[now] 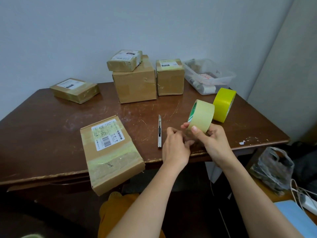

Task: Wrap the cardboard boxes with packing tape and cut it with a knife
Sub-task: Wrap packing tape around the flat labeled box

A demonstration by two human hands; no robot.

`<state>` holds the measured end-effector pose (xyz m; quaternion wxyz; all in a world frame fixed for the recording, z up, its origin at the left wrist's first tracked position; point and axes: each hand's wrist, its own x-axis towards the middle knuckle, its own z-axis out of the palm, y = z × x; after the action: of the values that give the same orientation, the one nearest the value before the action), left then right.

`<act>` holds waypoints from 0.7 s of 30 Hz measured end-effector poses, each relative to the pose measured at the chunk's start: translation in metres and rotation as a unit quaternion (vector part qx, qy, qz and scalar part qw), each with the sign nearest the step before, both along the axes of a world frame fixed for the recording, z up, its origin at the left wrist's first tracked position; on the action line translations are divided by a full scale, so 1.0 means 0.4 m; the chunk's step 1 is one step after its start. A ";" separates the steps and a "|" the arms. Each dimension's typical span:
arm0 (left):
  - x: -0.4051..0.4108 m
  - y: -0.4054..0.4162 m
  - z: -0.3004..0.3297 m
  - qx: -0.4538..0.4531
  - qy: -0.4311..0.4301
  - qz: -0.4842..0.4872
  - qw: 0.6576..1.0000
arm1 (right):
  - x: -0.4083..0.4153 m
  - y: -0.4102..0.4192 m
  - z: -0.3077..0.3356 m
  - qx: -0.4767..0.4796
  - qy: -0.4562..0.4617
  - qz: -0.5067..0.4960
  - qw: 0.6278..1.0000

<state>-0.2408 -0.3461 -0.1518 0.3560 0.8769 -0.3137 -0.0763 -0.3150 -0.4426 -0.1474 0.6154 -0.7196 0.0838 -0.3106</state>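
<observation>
My right hand (210, 139) grips a pale beige roll of packing tape (201, 115) above the table's front edge, thumb on its outer face. My left hand (175, 143) is just left of it, fingers curled and pinching at the clear tape end that runs from the roll. A slim utility knife (159, 132) lies on the table to the left of my left hand. A flat cardboard box (111, 153) with a white label lies at the front edge, partly overhanging it. A bright yellow tape roll (223, 104) stands behind the beige one.
Several taped boxes stand at the back: a flat one (74, 90) at the left, a large one (135, 85) with a small one (124, 60) on top, and a medium one (169, 77). A clear plastic bin (209, 75) sits at the back right. A plastic bag (272, 169) hangs at the right.
</observation>
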 end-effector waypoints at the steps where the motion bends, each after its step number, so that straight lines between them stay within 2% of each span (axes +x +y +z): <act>1: 0.001 0.005 0.004 -0.014 0.016 -0.013 1.000 | 0.000 0.005 0.013 0.009 -0.007 0.003 1.000; 3: 0.000 0.017 0.019 -0.084 0.102 -0.047 0.990 | -0.001 0.009 0.050 0.034 -0.032 0.001 0.999; 5: -0.007 0.032 0.053 -0.174 0.210 -0.064 0.960 | 0.002 0.005 0.100 0.040 -0.055 -0.009 0.998; 10: -0.018 0.087 0.135 -0.280 0.276 -0.033 0.919 | 0.007 0.031 0.188 0.099 -0.090 -0.040 0.990; 14: 0.005 0.173 0.189 -0.271 0.295 -0.034 0.916 | 0.020 0.092 0.198 0.172 -0.117 -0.018 0.978; 21: 0.095 0.359 0.215 -0.280 0.396 0.020 0.874 | 0.107 0.223 0.188 0.128 -0.055 0.051 0.989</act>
<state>-0.2027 -0.2027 -0.0658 0.6829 0.6428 -0.1366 -0.3192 -0.2722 -0.3535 -0.0723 0.7209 -0.6203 0.0519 -0.3047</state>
